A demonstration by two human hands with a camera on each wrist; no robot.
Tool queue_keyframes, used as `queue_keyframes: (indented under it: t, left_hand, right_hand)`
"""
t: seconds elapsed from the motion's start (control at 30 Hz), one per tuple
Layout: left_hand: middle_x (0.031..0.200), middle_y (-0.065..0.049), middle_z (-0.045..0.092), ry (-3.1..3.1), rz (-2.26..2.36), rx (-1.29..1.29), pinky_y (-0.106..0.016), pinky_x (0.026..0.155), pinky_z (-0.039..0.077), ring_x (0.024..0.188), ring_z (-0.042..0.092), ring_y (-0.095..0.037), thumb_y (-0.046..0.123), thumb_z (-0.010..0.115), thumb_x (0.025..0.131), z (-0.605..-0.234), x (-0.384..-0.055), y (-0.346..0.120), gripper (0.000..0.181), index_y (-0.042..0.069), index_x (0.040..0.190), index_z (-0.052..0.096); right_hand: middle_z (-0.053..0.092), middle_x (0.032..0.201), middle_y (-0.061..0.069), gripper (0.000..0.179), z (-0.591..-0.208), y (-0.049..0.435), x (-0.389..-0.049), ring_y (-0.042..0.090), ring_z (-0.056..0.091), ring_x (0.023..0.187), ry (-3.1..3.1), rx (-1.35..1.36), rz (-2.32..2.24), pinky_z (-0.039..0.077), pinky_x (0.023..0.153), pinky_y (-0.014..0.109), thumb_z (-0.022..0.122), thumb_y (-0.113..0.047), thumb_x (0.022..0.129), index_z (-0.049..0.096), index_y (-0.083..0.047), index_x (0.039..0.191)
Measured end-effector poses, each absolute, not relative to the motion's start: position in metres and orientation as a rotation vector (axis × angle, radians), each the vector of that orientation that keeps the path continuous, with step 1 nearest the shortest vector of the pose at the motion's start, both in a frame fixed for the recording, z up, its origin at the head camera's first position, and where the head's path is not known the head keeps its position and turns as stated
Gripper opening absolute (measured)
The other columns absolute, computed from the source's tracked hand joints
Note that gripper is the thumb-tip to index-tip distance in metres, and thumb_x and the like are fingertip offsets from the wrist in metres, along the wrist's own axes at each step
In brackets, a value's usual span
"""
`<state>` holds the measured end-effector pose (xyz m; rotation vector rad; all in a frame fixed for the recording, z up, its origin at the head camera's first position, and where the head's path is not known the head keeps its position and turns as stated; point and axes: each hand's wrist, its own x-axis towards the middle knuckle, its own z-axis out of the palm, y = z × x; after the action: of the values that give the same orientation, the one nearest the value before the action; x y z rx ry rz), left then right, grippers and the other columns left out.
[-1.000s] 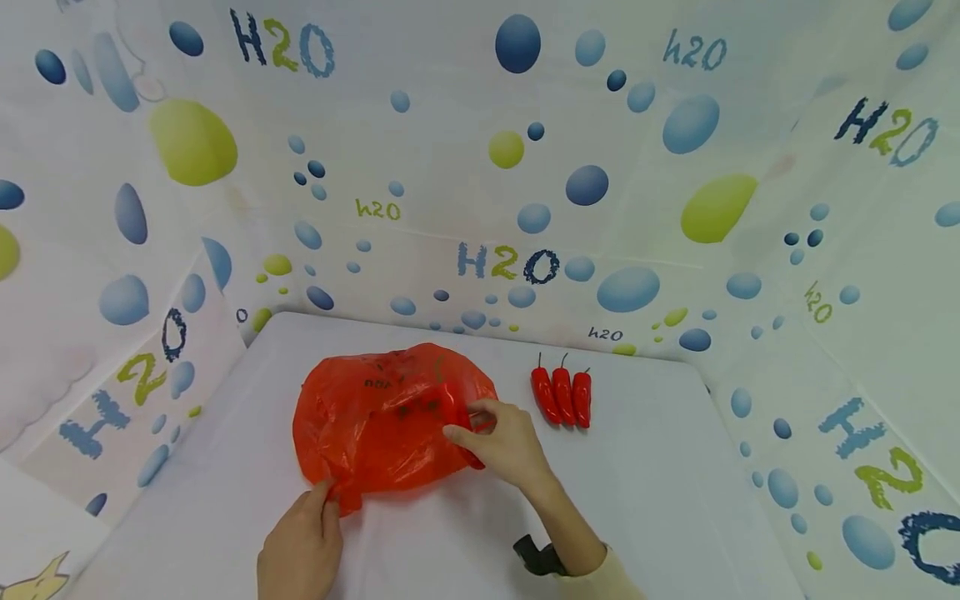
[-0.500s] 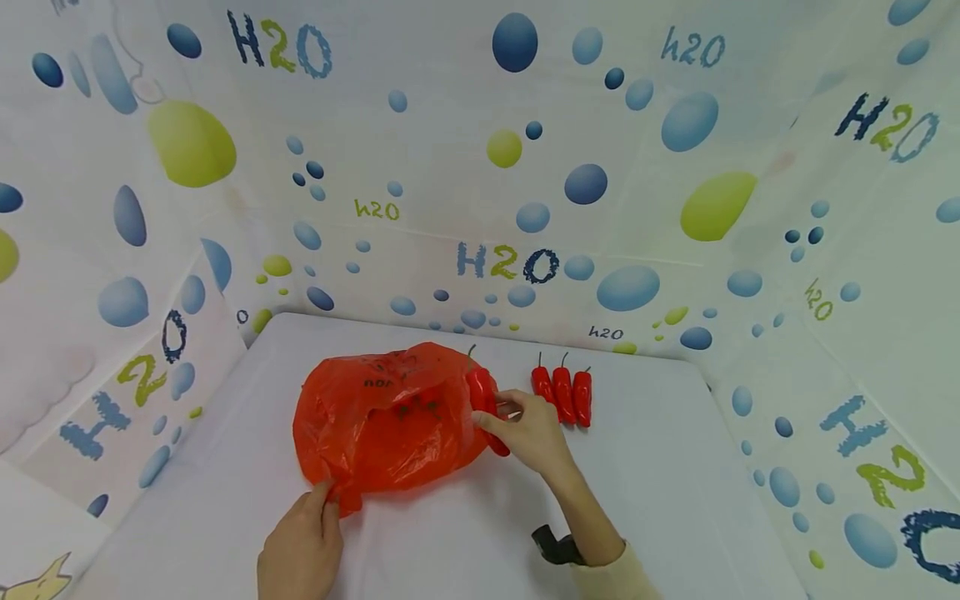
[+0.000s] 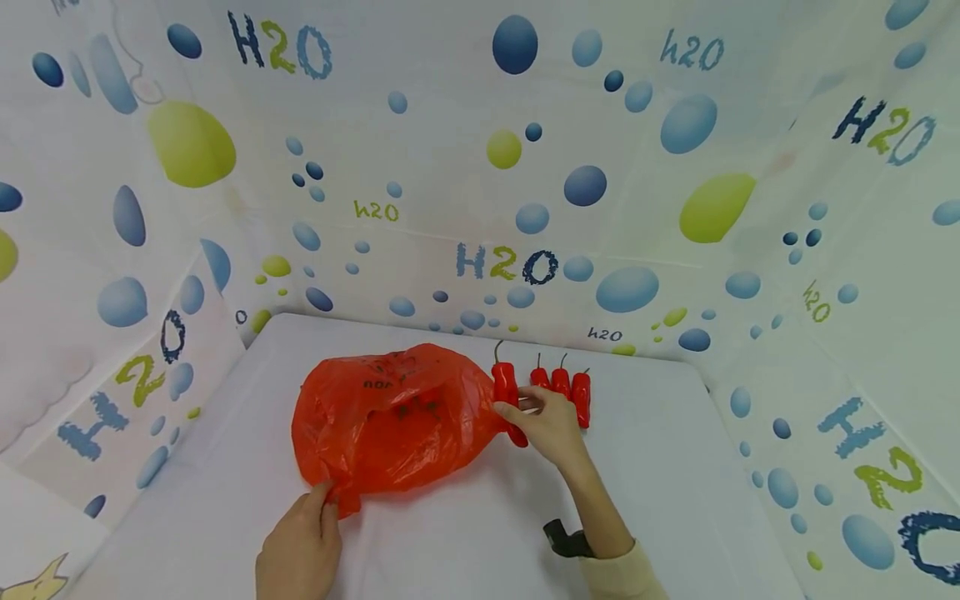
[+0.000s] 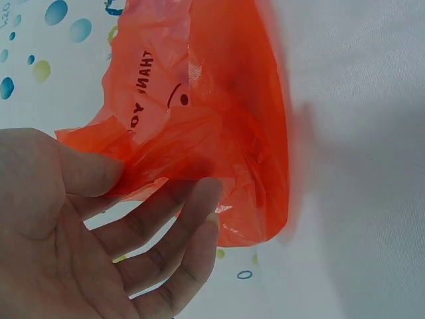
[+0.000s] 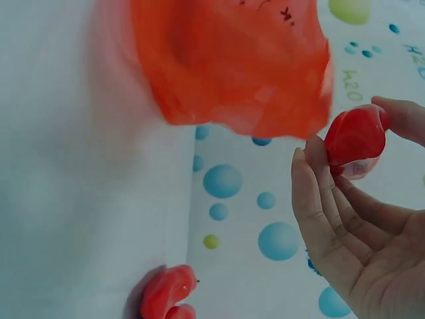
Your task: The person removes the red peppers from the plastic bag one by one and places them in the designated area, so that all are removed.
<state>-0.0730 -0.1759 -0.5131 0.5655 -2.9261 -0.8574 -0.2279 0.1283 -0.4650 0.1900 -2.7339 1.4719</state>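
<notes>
A crumpled orange-red plastic bag (image 3: 337,425) with dark print lies on the table, its mouth gaping toward me. My left hand (image 3: 300,542) pinches the bag's near left edge between thumb and fingers; in the left wrist view the film (image 4: 153,156) bunches at the thumb. Between the thumb and fingers of my right hand (image 3: 551,425) is a red chili pepper (image 3: 506,383), stem up, at the bag's right edge. The right wrist view shows this pepper (image 5: 356,135) end-on, with the bag (image 5: 246,73) close to the fingertips; whether they touch it is unclear.
Behind my right hand, three more red chili peppers (image 3: 581,400) lie side by side, partly hidden by it. White cloth covers the table (image 3: 675,483). Walls (image 3: 420,150) patterned with blue and green bubbles and H2O lettering stand at the back and sides.
My right hand has moved right with the chili pepper, from over the bag's mouth to its right edge. The bag's right side now reaches further right. My left hand has stayed put.
</notes>
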Motion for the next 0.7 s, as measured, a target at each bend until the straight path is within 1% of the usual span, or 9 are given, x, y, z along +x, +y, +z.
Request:
queue_keyframes:
  t: [0.13,0.33,0.57,0.7]
  left_hand:
    - [0.116,-0.018,0.072,-2.929,-0.859,0.574,-0.061,0.09,0.057,0.099,0.07,-0.039,0.016,0.055,0.104,-0.513,-0.073,-0.177,0.041,-0.003,0.14,0.059]
    - [0.114,-0.017,0.073,-2.909,-0.852,0.572,-0.059,0.086,0.058,0.099,0.071,-0.039,0.016,0.055,0.104,-0.514,-0.071,-0.178,0.041,-0.003,0.141,0.059]
    - [0.124,-0.02,0.07,-2.911,-0.882,0.564,-0.064,0.092,0.054,0.111,0.068,-0.044,0.017,0.053,0.105,-0.514,-0.071,-0.178,0.041,0.0,0.142,0.059]
    - [0.126,-0.019,0.07,-2.902,-0.89,0.542,-0.064,0.092,0.054,0.113,0.068,-0.044,0.018,0.053,0.105,-0.514,-0.071,-0.177,0.042,0.0,0.142,0.059]
  right_hand:
    - [0.076,0.109,0.009,0.057,-0.469,0.134,-0.232,0.029,0.07,0.1,-2.727,0.138,1.446,0.064,0.075,0.041,0.084,-0.041,0.086,0.072,-0.005,0.129]
    - [0.074,0.111,0.012,0.06,-0.476,0.145,-0.241,0.031,0.069,0.103,-2.744,0.005,1.433,0.064,0.078,0.044,0.084,-0.042,0.087,0.07,-0.003,0.13]
    - [0.073,0.118,0.018,0.064,-0.477,0.156,-0.254,0.036,0.069,0.107,-2.769,-0.035,1.386,0.063,0.081,0.048,0.08,-0.045,0.09,0.067,0.001,0.133]
    - [0.07,0.124,0.019,0.064,-0.481,0.165,-0.261,0.038,0.066,0.112,-2.775,-0.087,1.386,0.063,0.085,0.049,0.08,-0.044,0.09,0.066,0.0,0.134]
